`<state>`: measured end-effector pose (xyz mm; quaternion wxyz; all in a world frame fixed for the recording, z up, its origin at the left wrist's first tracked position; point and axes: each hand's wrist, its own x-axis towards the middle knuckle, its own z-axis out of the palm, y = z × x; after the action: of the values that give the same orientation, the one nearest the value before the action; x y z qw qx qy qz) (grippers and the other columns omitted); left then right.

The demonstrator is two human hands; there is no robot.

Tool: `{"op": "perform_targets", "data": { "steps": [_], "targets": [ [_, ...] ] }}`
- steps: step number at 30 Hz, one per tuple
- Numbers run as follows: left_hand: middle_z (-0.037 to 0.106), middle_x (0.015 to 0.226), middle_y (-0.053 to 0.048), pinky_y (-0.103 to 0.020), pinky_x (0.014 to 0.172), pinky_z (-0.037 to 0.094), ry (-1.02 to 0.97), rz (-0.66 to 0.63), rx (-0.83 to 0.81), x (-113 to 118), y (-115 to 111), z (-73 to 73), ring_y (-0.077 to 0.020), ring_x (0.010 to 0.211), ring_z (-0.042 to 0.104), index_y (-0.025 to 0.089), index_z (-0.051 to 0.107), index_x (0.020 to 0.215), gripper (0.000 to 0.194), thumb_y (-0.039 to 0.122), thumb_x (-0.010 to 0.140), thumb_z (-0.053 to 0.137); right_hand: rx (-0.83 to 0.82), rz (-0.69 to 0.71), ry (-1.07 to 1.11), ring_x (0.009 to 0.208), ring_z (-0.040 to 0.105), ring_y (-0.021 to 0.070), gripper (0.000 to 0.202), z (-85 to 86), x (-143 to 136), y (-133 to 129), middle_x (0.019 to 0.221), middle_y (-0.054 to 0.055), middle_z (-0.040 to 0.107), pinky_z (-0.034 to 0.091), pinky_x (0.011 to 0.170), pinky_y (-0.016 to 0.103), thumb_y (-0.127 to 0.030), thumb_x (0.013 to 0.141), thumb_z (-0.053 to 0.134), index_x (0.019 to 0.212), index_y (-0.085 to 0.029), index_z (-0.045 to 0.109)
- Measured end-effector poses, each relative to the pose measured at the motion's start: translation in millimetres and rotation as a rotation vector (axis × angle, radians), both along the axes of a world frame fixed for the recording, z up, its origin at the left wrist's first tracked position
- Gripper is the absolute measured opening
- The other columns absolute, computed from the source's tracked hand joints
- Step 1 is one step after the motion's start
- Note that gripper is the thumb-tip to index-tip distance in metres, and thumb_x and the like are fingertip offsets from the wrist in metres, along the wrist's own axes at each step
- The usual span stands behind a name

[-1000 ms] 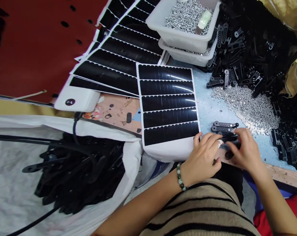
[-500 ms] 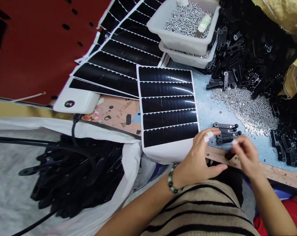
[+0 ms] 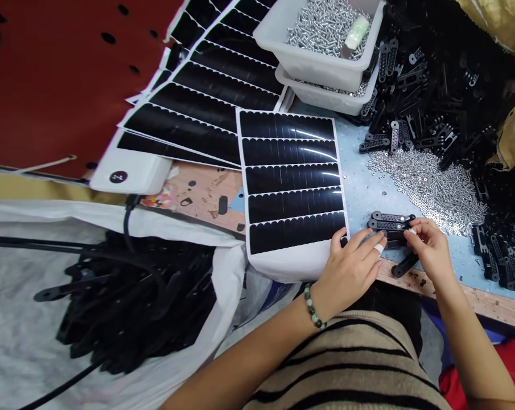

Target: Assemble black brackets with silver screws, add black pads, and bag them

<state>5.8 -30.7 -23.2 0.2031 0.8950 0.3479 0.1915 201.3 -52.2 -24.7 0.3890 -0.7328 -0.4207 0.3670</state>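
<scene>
Several black perforated arms (image 3: 387, 225) lie side by side on the blue mat near the table edge. My left hand (image 3: 353, 265), taped on one finger, reaches over their left end; a small black piece shows by its fingertips. My right hand (image 3: 430, 247) pinches at the right end of the arms, its thumb and index finger close together; what lies between them is too small to tell. One more black arm (image 3: 406, 265) slants across the wooden edge below, beside my right hand.
Sheets of black stickers (image 3: 293, 182) lie left of the hands. Stacked white bins (image 3: 317, 68) hold screws. A pile of screws and nuts (image 3: 436, 188) and heaps of black parts (image 3: 500, 256) are at the right. A white bag (image 3: 227, 267) with black parts hangs lower left.
My left hand has turned palm down and moved onto the arms' left end. My right hand has moved slightly up to their right end. The slanted black arm now shows more fully.
</scene>
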Motion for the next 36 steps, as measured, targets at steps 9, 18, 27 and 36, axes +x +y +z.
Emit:
{"op": "perform_targets", "data": {
  "steps": [9, 18, 27, 36],
  "targets": [
    [0.059, 0.128, -0.008, -0.053, 0.103, 0.022, 0.015, 0.019, 0.006, 4.9, -1.5, -1.7, -0.0254, 0.115, 0.051, 0.018, 0.054, 0.125, 0.034, 0.027, 0.093, 0.048, -0.003, 0.091, -0.148, 0.066, 0.053, 0.0132, 0.02, 0.7, 0.0, 3.9, 0.091, 0.004, 0.054, 0.045, 0.061, 0.029, -0.035, 0.079, 0.059, 0.068, -0.018, 0.058],
    [0.061, 0.125, -0.009, -0.055, 0.104, 0.024, 0.021, 0.055, -0.012, 14.1, -1.3, -1.2, -0.0262, 0.117, 0.051, 0.019, 0.054, 0.124, 0.036, 0.017, 0.089, 0.049, -0.084, 0.265, -0.745, 0.064, 0.051, 0.0165, 0.031, 12.2, 7.4, 7.3, 0.079, 0.003, 0.052, 0.042, 0.062, 0.03, -0.048, 0.086, 0.051, 0.071, -0.021, 0.049],
    [0.064, 0.108, -0.009, -0.032, 0.087, 0.051, -0.283, 0.116, -0.278, -65.5, -43.3, 13.2, -0.0178, 0.099, 0.06, 0.02, 0.056, 0.116, 0.03, 0.015, 0.091, 0.041, 0.424, 0.584, -0.599, 0.105, 0.056, 0.0251, 0.037, 22.3, -32.9, -9.5, 0.11, 0.012, 0.059, 0.049, 0.088, 0.043, -0.03, 0.086, 0.057, 0.121, -0.022, 0.047],
    [0.05, 0.136, -0.015, -0.055, 0.105, 0.031, 0.15, 0.403, -0.01, -75.1, -30.0, -27.7, -0.0316, 0.129, 0.042, 0.013, 0.048, 0.131, 0.042, 0.025, 0.09, 0.047, 0.349, 0.869, -0.7, 0.115, 0.054, 0.0275, 0.038, -20.5, -89.7, -8.7, 0.129, 0.013, 0.057, 0.047, 0.098, 0.046, -0.018, 0.087, 0.056, 0.125, -0.018, 0.053]
  ]
}}
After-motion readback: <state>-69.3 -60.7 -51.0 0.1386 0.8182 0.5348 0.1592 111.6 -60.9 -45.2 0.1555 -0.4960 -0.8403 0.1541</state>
